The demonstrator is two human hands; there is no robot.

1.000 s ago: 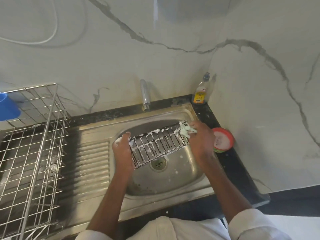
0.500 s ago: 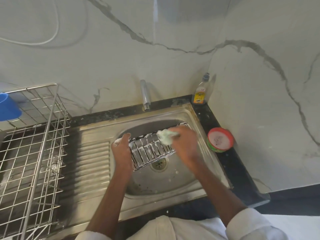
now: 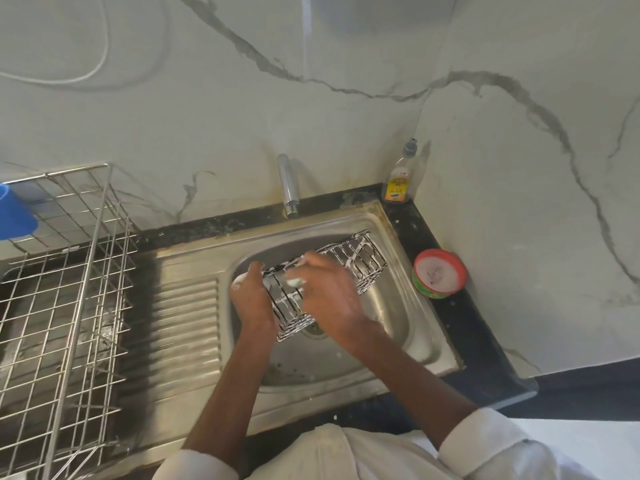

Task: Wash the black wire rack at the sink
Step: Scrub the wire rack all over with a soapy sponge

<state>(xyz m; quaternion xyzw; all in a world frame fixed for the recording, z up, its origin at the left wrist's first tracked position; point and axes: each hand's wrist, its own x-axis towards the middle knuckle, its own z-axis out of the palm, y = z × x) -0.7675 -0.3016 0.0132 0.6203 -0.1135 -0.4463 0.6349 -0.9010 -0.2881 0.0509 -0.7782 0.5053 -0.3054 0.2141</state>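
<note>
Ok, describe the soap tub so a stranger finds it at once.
Start at the steel sink and go to the black counter strip on its right. The soap tub sits there: a round, open green tub with a red rim, unlike the tall clear bottle in the corner.

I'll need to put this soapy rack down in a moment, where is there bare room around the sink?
The ribbed drainboard, between the wire dish basket and the sink basin, is bare. The basin floor toward you is free too. The black counter on the right is narrow and holds the red-rimmed soap tub and the dish soap bottle.
</note>
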